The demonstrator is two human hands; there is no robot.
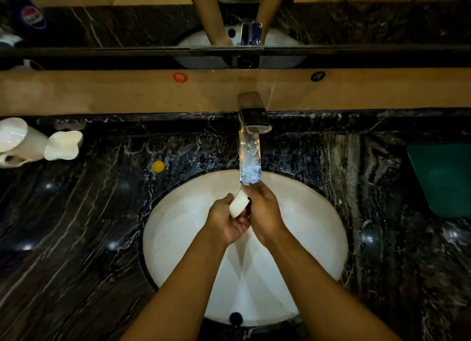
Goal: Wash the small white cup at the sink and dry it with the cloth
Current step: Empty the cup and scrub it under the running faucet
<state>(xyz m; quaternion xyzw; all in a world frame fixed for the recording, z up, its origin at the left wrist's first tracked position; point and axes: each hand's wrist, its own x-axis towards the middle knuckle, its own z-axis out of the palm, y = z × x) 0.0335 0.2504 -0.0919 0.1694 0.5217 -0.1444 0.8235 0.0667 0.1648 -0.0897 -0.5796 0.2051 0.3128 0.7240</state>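
As water streams from the faucet (251,116), the left hand (228,219) and right hand (265,209) clasp the small white cup (239,203) above the far half of the oval sink (318,226), open basin around them; a green cloth (443,177) lies near the worktop's (76,226) right edge.

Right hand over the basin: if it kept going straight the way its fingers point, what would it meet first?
Probably the falling water just beyond the right hand, then the tap behind. Depth is hard to judge.
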